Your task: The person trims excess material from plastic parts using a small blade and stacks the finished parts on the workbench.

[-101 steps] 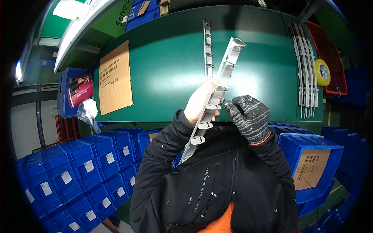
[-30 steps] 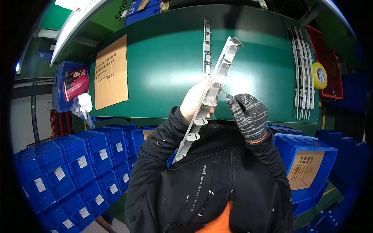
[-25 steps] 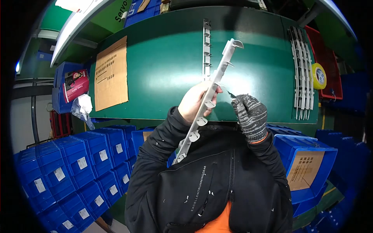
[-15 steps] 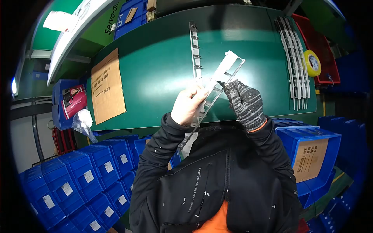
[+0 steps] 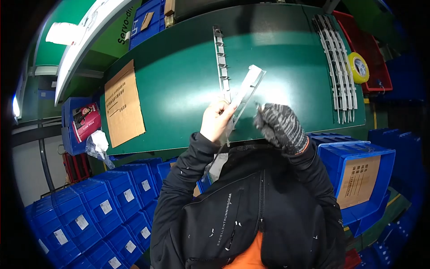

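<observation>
My left hand (image 5: 216, 120), bare, grips a long white plastic strip (image 5: 245, 89) near its middle. The strip slants from the upper right down toward my jacket, and its lower part is partly hidden by my hand and sleeve. My right hand (image 5: 280, 127), in a grey and black striped glove, is closed just right of the strip and apart from it. A small tip of a pointed tool (image 5: 257, 106) shows at its fingers; the rest is hidden. Beyond my left hand another strip (image 5: 221, 56) with several clips lies on the green table (image 5: 179, 80).
Several strips (image 5: 337, 67) lie side by side at the right, beside a yellow tape roll (image 5: 358, 68) and a red bin (image 5: 369, 58). A cardboard sheet (image 5: 124, 105) lies at the left. Blue crates (image 5: 105, 197) stand lower left, and another blue crate (image 5: 358, 179) lower right.
The held strip has been turned over, its clips no longer facing up. My right hand met the strip half a second ago and has since drawn away down and right. The view has shifted.
</observation>
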A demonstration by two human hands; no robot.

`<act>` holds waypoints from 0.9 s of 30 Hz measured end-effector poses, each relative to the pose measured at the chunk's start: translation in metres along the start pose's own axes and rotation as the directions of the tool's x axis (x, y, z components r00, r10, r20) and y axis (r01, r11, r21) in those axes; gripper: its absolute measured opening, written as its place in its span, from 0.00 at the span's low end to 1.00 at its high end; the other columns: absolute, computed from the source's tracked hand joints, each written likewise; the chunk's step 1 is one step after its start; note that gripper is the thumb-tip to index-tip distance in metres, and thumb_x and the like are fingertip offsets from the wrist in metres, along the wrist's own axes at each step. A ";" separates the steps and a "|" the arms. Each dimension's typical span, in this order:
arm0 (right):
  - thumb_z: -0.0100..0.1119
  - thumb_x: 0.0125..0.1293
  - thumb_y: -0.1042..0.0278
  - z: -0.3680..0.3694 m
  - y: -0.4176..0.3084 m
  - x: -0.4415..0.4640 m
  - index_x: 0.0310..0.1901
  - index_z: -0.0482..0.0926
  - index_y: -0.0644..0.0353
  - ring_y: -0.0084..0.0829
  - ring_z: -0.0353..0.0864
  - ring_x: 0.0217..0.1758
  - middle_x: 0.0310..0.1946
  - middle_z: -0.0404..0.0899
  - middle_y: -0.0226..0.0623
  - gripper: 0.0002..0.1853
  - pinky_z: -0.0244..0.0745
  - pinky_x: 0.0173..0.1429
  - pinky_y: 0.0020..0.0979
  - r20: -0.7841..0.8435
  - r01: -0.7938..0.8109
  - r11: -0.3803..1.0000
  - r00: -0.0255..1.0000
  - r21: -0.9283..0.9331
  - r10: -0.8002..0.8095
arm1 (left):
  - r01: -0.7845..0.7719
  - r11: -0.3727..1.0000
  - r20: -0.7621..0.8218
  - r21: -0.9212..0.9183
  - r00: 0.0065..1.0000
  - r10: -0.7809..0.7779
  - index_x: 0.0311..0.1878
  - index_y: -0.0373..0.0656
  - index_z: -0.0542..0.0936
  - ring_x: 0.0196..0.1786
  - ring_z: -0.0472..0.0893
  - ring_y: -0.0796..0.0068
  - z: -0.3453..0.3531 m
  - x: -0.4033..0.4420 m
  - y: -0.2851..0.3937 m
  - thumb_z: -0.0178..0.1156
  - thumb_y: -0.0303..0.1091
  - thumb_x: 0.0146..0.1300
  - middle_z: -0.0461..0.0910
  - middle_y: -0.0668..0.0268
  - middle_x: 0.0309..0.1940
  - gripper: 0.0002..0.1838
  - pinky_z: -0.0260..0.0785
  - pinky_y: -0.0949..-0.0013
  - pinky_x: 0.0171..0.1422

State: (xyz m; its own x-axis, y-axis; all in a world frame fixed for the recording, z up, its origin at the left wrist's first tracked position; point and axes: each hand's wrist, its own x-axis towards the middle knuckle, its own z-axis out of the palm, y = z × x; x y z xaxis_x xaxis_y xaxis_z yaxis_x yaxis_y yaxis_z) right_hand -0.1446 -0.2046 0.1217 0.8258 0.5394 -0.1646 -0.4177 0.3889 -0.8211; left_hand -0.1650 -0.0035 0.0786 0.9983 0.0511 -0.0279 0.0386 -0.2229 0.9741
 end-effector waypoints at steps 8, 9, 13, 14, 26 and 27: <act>0.54 0.61 0.69 0.012 -0.001 0.008 0.38 0.75 0.62 0.14 0.67 0.17 0.20 0.72 0.27 0.07 0.60 0.18 0.15 -0.313 -0.043 0.962 0.949 -0.269 -0.045 | 0.334 0.899 0.263 -0.285 0.929 -0.261 0.29 0.39 0.74 0.28 0.65 0.87 0.005 -0.007 0.039 0.54 0.35 0.61 0.69 0.75 0.25 0.09 0.58 0.81 0.34; 0.54 0.61 0.69 0.012 -0.006 0.009 0.38 0.75 0.62 0.14 0.67 0.17 0.20 0.72 0.27 0.07 0.60 0.18 0.15 -0.343 -0.052 0.983 0.939 -0.176 -0.011 | 0.347 0.883 0.272 -0.316 0.925 -0.266 0.32 0.39 0.74 0.30 0.66 0.86 0.005 -0.007 0.042 0.54 0.35 0.60 0.69 0.75 0.27 0.08 0.59 0.81 0.36; 0.53 0.61 0.66 -0.009 -0.033 0.014 0.36 0.73 0.64 0.15 0.64 0.13 0.17 0.70 0.29 0.09 0.56 0.15 0.16 -0.421 0.211 0.978 0.887 0.004 -0.190 | 0.243 0.948 0.308 -0.207 0.936 -0.173 0.45 0.38 0.73 0.38 0.69 0.84 -0.016 -0.008 0.033 0.49 0.32 0.61 0.73 0.70 0.36 0.12 0.62 0.78 0.44; 0.53 0.61 0.66 -0.017 -0.044 0.017 0.35 0.73 0.64 0.16 0.63 0.13 0.18 0.70 0.30 0.09 0.56 0.14 0.15 -0.511 0.260 0.965 0.828 -0.014 -0.231 | 0.186 0.972 0.360 -0.145 0.925 -0.124 0.46 0.37 0.73 0.38 0.70 0.84 -0.030 -0.011 0.026 0.49 0.33 0.61 0.74 0.69 0.36 0.13 0.63 0.78 0.44; 0.51 0.63 0.66 -0.051 -0.096 0.017 0.41 0.74 0.61 0.13 0.66 0.17 0.19 0.69 0.24 0.09 0.56 0.13 0.13 -0.601 0.466 0.885 0.704 -0.014 -0.380 | 0.342 0.939 0.375 -0.026 0.874 -0.308 0.40 0.34 0.75 0.38 0.72 0.79 -0.054 -0.039 0.018 0.50 0.34 0.60 0.77 0.63 0.37 0.13 0.63 0.76 0.45; 0.51 0.63 0.66 -0.044 -0.097 0.018 0.42 0.73 0.61 0.13 0.67 0.18 0.21 0.70 0.24 0.10 0.56 0.13 0.12 -0.642 0.421 0.895 0.648 -0.145 -0.409 | 0.308 0.932 0.359 -0.189 0.905 -0.226 0.36 0.35 0.74 0.38 0.73 0.77 -0.052 -0.043 0.008 0.51 0.36 0.61 0.76 0.63 0.35 0.12 0.64 0.74 0.44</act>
State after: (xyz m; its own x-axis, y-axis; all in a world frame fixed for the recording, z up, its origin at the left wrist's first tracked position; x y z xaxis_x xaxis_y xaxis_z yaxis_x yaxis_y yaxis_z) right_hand -0.0727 -0.2650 0.1743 0.9495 -0.2892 -0.1219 0.0287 0.4666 -0.8840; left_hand -0.2095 0.0434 0.0993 0.9107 -0.2530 -0.3264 0.3354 -0.0082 0.9421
